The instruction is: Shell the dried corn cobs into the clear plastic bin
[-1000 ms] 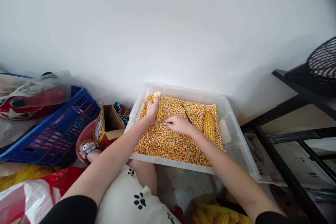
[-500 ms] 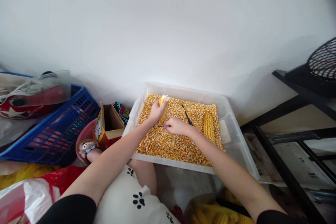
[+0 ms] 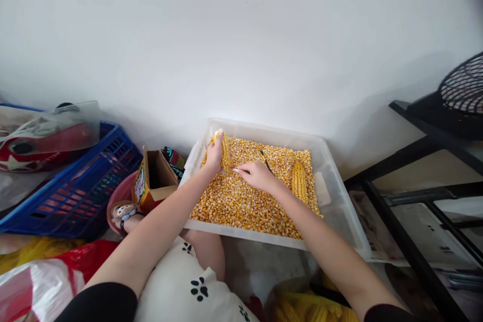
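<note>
I see the corn cob (image 3: 226, 153) standing nearly upright over the far-left corner of the clear tub (image 3: 341, 214), its lower end down in the loose kernels (image 3: 241, 201). My left hand (image 3: 214, 156) is wrapped around the cob's left side, fingers closed on it. My right hand (image 3: 257, 175) sits just right of the cob, fingers curled around a thin dark tool (image 3: 266, 162) whose tip points at the cob's base (whether the tip touches the cob I cannot tell). The tool's other end sticks out behind the hand toward the tub's far wall.

A second, whole cob (image 3: 299, 183) lies on the kernels toward the tub's right side, well apart from both hands.

Left of the tub stands an open cardboard box (image 3: 154, 181), with a pink basin (image 3: 123, 193) under it and a blue crate (image 3: 81, 186) farther left. At the tub's near side more cobs (image 3: 302, 307) lie in a heap. Right of the tub runs a black metal frame (image 3: 407, 211).
</note>
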A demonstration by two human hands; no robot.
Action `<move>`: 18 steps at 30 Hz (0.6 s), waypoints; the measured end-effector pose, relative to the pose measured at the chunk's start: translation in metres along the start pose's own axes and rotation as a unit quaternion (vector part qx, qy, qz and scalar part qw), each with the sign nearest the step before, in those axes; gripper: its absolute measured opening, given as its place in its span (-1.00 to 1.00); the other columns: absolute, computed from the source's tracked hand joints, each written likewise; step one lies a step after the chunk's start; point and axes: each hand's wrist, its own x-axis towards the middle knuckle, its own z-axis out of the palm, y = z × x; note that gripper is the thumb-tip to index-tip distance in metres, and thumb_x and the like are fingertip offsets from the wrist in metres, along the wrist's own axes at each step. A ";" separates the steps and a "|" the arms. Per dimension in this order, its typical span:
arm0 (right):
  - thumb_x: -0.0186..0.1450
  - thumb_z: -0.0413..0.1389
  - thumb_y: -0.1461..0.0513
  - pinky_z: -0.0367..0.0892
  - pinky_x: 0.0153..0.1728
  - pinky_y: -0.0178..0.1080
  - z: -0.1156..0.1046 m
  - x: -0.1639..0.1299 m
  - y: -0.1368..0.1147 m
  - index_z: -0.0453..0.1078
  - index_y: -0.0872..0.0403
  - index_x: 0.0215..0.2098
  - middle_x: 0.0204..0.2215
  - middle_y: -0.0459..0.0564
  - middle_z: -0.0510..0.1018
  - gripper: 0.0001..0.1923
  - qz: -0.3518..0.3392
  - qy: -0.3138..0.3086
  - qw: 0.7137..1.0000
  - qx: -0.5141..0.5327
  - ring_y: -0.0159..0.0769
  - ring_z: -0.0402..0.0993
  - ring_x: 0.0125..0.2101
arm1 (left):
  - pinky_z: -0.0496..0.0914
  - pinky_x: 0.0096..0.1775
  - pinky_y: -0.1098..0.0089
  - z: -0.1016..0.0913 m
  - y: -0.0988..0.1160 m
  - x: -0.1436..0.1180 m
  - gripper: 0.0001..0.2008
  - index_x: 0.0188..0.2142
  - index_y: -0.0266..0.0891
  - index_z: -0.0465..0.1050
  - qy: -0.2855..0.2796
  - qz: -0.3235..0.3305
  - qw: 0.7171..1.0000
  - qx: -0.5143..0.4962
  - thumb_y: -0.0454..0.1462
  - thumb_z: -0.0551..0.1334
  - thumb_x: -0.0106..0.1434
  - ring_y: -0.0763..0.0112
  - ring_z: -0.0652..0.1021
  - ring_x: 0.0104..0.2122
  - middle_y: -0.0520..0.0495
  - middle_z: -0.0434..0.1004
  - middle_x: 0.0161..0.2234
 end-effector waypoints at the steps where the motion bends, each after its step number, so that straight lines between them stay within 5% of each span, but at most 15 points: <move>1: 0.27 -0.08 0.17 0.08 -0.45 -0.36 0.002 0.000 0.000 0.49 0.05 -0.33 -0.46 -0.05 0.55 -0.71 0.001 -0.001 1.000 -0.004 -0.41 0.34 -0.53 | 0.36 -0.49 0.32 0.000 -0.001 0.000 -0.50 -0.35 -0.18 0.36 -0.001 0.001 1.000 0.003 0.17 -0.01 0.07 0.29 0.49 -0.48 -0.03 0.37 -0.62; 18: 0.29 -0.09 0.18 0.01 -0.47 -0.37 0.001 -0.001 -0.008 0.47 0.09 -0.40 -0.52 -0.04 0.53 -0.68 0.016 -0.017 0.999 -0.040 -0.43 0.29 -0.55 | 0.37 -0.37 0.29 -0.003 -0.014 0.006 -0.48 -0.26 -0.22 0.39 0.020 0.043 0.998 0.031 0.14 0.01 0.08 0.25 0.50 -0.38 -0.12 0.45 -0.53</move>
